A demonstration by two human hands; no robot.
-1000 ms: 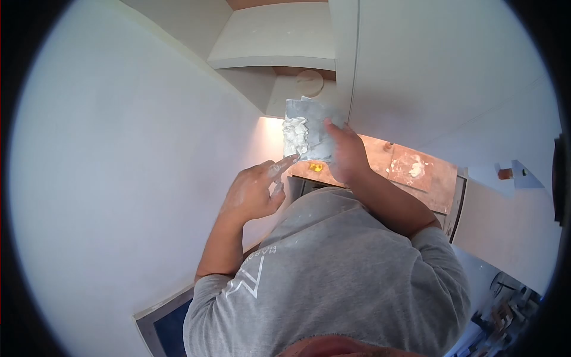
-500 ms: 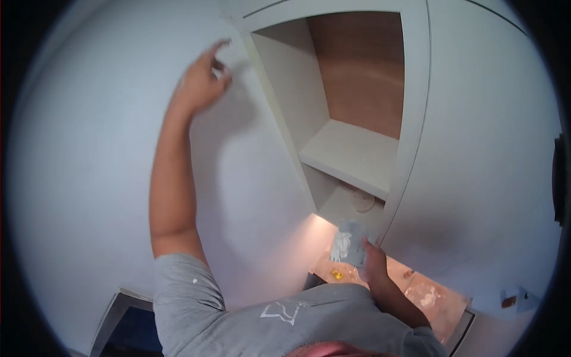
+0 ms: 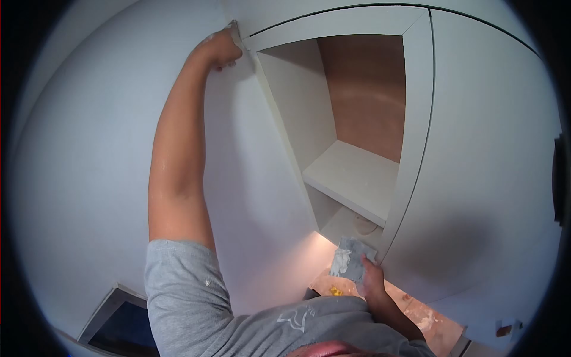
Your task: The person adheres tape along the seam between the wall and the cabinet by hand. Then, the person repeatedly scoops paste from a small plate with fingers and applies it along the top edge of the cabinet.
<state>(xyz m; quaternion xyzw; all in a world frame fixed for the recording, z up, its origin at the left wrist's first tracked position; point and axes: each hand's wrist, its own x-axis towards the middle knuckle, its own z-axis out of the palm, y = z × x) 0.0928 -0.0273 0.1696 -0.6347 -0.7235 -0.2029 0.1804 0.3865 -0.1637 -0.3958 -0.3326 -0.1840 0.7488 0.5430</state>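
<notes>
My left hand [image 3: 223,49] is raised to the top of the wall, at the corner beside the cabinet frame. Its fingers are closed round a putty knife [image 3: 234,27], of which only a thin greyish edge shows, with white smears on it and the hand. Low down, my right hand [image 3: 372,277] grips a flat grey filler plate [image 3: 357,254], thumb on top. A lump of white putty [image 3: 341,262] sits on the plate's left side. Beside my left hand, the white cabinet [image 3: 418,89] has an open compartment with a brown back.
A white shelf [image 3: 351,175] crosses the compartment. The pale wall [image 3: 95,154] runs along the left, with a dark-framed panel [image 3: 119,318] below. A white door panel [image 3: 488,143] fills the right. The floor [image 3: 422,315] bears white splotches and a small yellow thing [image 3: 336,291].
My left hand has moved up to the corner beside the cabinet top, its arm reaching higher. My right hand still holds the plate, slightly lower in view. The view has shifted a little upward.
</notes>
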